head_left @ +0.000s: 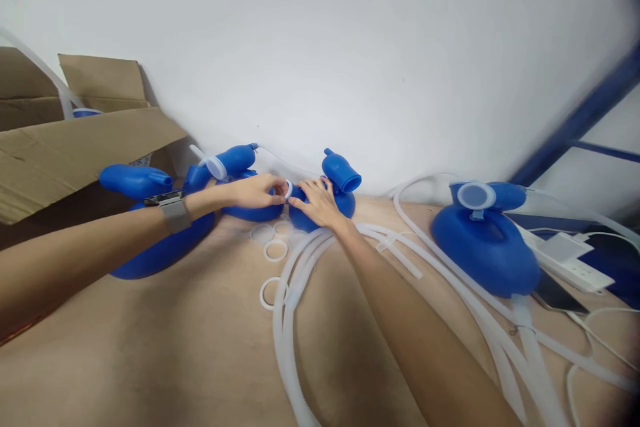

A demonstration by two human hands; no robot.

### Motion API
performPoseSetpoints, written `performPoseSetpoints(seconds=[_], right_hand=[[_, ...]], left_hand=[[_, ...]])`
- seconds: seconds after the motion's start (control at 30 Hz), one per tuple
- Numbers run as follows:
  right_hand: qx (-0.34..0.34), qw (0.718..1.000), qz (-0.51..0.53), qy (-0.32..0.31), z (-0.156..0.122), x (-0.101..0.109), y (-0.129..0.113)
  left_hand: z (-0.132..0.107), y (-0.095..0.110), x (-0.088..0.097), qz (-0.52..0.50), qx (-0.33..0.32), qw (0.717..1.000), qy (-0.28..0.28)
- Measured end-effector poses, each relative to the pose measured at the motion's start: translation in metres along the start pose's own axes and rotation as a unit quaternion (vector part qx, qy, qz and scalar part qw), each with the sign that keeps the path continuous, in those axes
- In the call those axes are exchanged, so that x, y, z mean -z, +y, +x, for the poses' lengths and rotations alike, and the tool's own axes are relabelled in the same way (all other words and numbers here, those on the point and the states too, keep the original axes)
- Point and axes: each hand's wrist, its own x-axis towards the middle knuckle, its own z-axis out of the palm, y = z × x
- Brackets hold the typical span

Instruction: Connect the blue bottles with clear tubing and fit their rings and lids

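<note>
Between thumb and fingers, my left hand (263, 191) pinches a small white ring (289, 189). Close beside it, my right hand (319, 202) lies over a blue urinal bottle (345, 203), its fingers curved round the upper side. The ring is right at the blue plastic between my hands; whether it is seated there I cannot tell. This bottle's wide neck (343, 172) points up behind my right hand, uncapped. More blue bottles stand to the left, one with a white cap (216, 167). Several loose white rings (275, 251) lie on the table below my hands.
Coils of translucent hose (287, 320) spread across the table (200, 347) front and right. At right stands another blue bottle (485, 250) with a white cap, near a phone (560, 293) and power strip (575, 267). An opened cardboard box (90, 140) is at left, the wall behind.
</note>
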Motion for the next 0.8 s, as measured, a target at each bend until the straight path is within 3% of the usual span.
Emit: performPoseSetpoints(seconds=[0.33, 0.8], right_hand=[[0.027, 0.999, -0.007, 0.024, -0.006, -0.001, 0.002], [0.039, 0.999, -0.014, 0.034, -0.008, -0.002, 0.002]], left_hand=[[0.004, 0.01, 0.009, 0.065, -0.026, 0.997, -0.039], [0.011, 0.006, 0.008, 0.099, -0.032, 0.994, -0.04]])
